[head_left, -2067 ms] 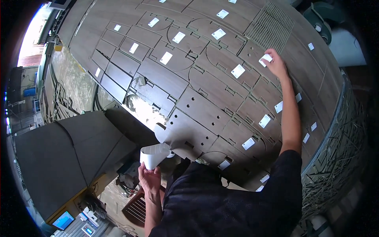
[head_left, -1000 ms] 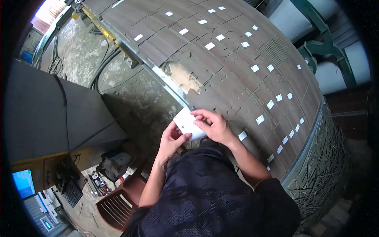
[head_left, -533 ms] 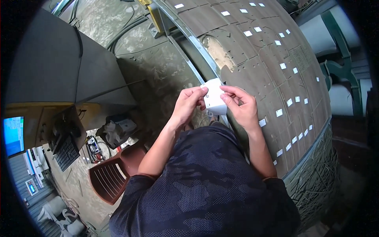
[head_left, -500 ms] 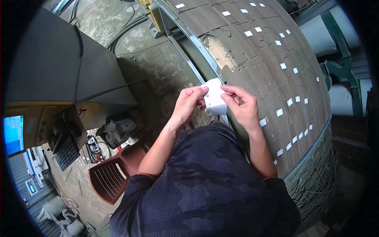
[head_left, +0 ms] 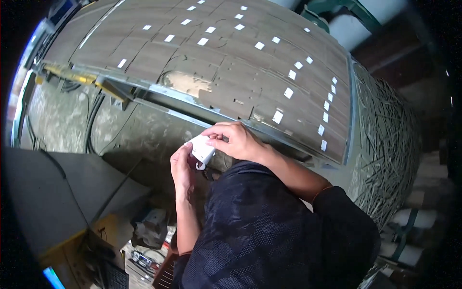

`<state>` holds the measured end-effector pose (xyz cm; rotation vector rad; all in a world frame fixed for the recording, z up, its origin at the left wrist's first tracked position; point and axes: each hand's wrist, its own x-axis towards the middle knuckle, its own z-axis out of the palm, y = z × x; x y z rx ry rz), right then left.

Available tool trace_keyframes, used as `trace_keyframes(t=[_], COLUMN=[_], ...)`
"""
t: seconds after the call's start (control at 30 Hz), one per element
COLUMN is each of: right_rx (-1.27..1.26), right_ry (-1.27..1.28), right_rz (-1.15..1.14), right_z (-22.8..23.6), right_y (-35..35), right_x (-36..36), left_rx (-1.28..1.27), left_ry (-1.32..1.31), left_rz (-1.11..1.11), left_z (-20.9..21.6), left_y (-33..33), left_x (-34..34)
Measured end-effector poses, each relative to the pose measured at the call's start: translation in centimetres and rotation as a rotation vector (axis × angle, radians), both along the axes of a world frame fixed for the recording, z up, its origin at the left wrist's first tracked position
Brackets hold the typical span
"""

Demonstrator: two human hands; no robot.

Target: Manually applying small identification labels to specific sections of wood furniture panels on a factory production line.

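Note:
Between my hands is a small strip of white paper labels (head_left: 203, 148), with faint printed marks and a curled lower end. My left hand (head_left: 183, 166) grips its left edge, thumb on top. My right hand (head_left: 236, 139) reaches over from the right, with thumb and forefinger pinched at the strip's upper right edge. Just beyond the hands lies a large brown cut sheet (head_left: 226, 84), divided by thin lines into many parts. White labels (head_left: 277, 117) are scattered over it.
A metal rail (head_left: 178, 98) edges the sheet's table. Tangled thin strips (head_left: 385, 139) heap at the right. A grey cabinet (head_left: 72, 188), keyboard (head_left: 117, 277) and reddish-brown chair (head_left: 166, 269) stand lower left. Dark cables (head_left: 94, 120) run along the floor.
My view and body have turned right, so the table now spans the upper picture. Both hands keep hold of the label strip, which sits further left in view.

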<state>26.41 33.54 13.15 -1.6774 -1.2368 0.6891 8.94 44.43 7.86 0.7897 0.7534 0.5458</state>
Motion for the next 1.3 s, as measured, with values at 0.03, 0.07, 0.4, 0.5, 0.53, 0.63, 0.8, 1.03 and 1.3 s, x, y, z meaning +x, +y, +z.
trace_keyframes(t=[0.03, 0.07, 0.4, 0.5, 0.53, 0.63, 0.8, 1.03, 1.3], right_rx=[0.029, 0.056, 0.147, 0.132, 0.139, 0.215, 0.164, 0.317, 0.508], right_ry=[-0.041, -0.083, -0.131, -0.080, -0.079, -0.027, 0.538, 0.498, 0.212], right_rz=[-0.023, -0.037, -0.068, -0.095, -0.114, -0.137, -0.259, -0.516, -0.703], right_z=[-0.5, -0.7, -3.3, -3.7, -3.9, -3.7, -4.9, -11.6, -24.6], right_y=[-0.7, -1.5, -5.6, -6.7, -7.3, -9.5, -13.8, -16.9, -7.8], right_x=[0.1, 0.3, 5.5, 8.4, 9.7, 13.9, 25.3, 48.3, 82.8], left_rx=[-0.022, -0.021, 0.021, -0.009, -0.030, -0.050, -0.087, -0.078, -0.059], left_ry=[0.018, 0.012, 0.109, 0.199, 0.242, 0.225, 0.379, 0.577, 0.693], left_rz=[-0.022, -0.038, -0.092, -0.107, -0.112, -0.091, 0.073, 0.192, 0.425], left_z=[-0.3, -1.0, -1.9, -1.1, -0.8, -2.5, -5.5, -8.6, -9.7], left_y=[-0.1, -0.2, -3.8, -5.2, -5.8, -7.3, -9.7, -12.2, -12.6], left_x=[0.3, 0.6, 6.0, 9.6, 11.1, 15.1, 23.0, 29.0, 33.6])
